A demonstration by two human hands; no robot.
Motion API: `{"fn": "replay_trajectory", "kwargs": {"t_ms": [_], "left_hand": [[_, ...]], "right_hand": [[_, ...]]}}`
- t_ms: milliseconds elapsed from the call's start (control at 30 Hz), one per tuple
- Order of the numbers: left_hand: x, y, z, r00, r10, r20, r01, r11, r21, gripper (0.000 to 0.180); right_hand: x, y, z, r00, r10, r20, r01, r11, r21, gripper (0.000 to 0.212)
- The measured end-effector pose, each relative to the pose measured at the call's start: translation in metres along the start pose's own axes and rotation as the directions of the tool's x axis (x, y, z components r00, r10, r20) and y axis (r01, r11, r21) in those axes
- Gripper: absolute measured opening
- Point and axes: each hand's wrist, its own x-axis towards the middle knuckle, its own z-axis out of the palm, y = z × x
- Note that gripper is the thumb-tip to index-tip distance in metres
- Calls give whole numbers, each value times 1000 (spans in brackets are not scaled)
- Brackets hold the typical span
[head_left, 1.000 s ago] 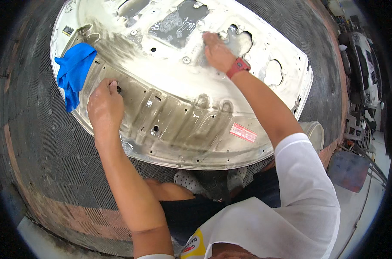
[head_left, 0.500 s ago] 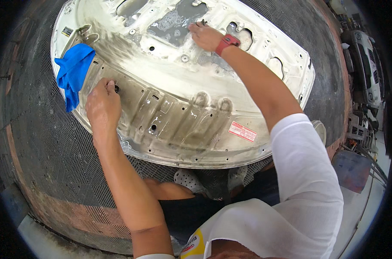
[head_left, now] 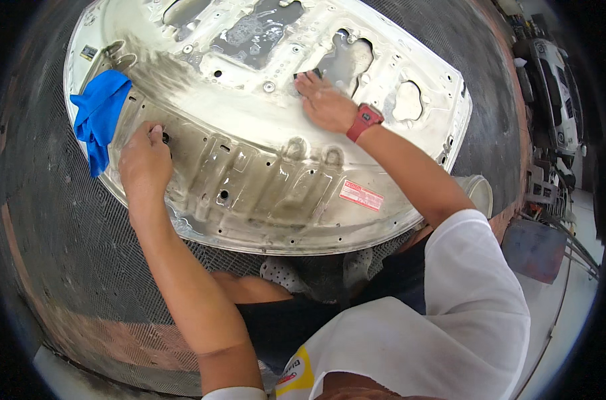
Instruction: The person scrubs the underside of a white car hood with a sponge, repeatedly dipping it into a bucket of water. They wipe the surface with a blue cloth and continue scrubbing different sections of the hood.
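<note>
A large white car body panel [head_left: 183,93] lies with its ribbed, hole-cut side up, wet and streaked with grey-brown grime. My right hand [head_left: 326,107] presses a small black pad [head_left: 308,74] against it with outstretched fingertips, between the panel's large openings; most of the pad is under the fingers. On the left, my left hand [head_left: 145,159] has its fingers curled in at the panel's ribbed near part, beside a dark round hole [head_left: 166,138]. What those fingers grip, if anything, is hidden. A blue cloth [head_left: 106,110] hangs over the panel's left edge, close to that hand.
Below the panel is dark textured floor matting [head_left: 43,167]. A pale round bucket [head_left: 478,195] stands at the panel's right edge, partly behind my arm. Farther right are a dark box [head_left: 533,250] and a light-coloured vehicle [head_left: 560,100]. A red-and-white label [head_left: 361,194] sits on the panel.
My right hand has slid nearer and to the right over the panel with the black pad, away from the grey wet opening. The left hand stays at the same hole. The view has shifted slightly.
</note>
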Motion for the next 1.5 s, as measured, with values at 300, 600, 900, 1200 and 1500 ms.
{"fn": "replay_trajectory", "kwargs": {"t_ms": [300, 600, 900, 1200, 1500], "left_hand": [[1, 17, 3, 999, 38, 22, -37, 999, -8, 34], [-7, 17, -4, 999, 38, -25, -37, 999, 38, 35], [0, 16, 2, 1000, 8, -13, -7, 1000, 27, 35], [-2, 18, -4, 1000, 8, -26, -7, 999, 33, 35], [-5, 15, 3, 999, 42, -31, -41, 999, 20, 34]], "right_hand": [[-20, -30, -8, 977, 176, 119, -197, 960, 197, 45], [-7, 84, -106, 715, 660, 233, -598, 404, 692, 53], [35, 64, 8, 923, 377, 71, -371, 924, -89, 58], [15, 39, 5, 932, 362, -6, -359, 921, -153, 64], [38, 110, 3, 912, 390, 130, -365, 914, -179, 57]]}}
